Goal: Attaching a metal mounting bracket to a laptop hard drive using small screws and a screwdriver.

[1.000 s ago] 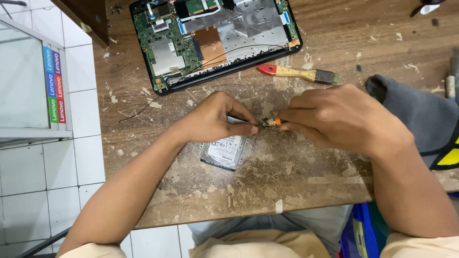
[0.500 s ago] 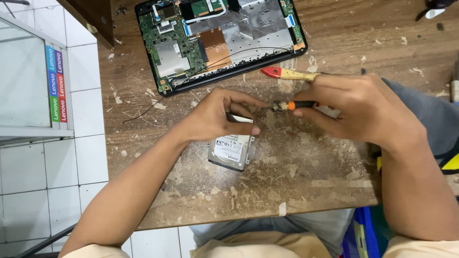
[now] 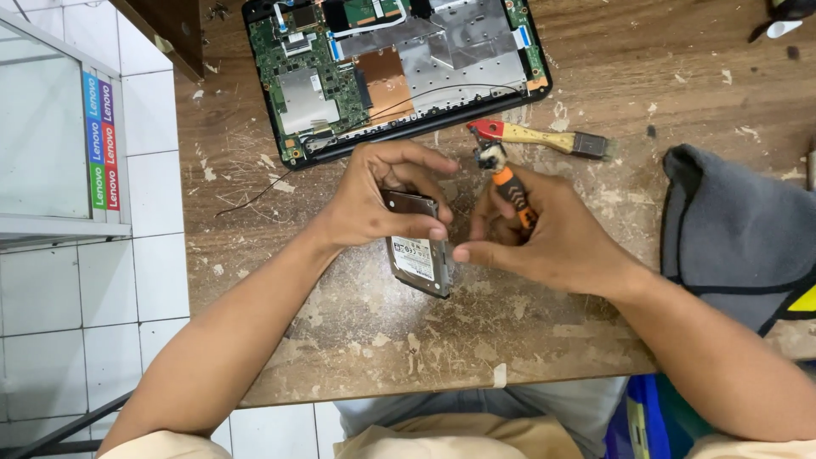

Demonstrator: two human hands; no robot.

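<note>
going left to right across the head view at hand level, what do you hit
white tiled wall → left hand → hard drive → right hand with the orange-handled screwdriver → grey cloth

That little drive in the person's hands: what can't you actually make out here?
- Head view: the drive's top end, covered by the left hand.
- The screwdriver: its lower handle is wrapped by the right hand, and its tip is too small to tell.
- The opened laptop: far part cut off by the top edge.
- The grey cloth: cut off at the right edge.
</note>
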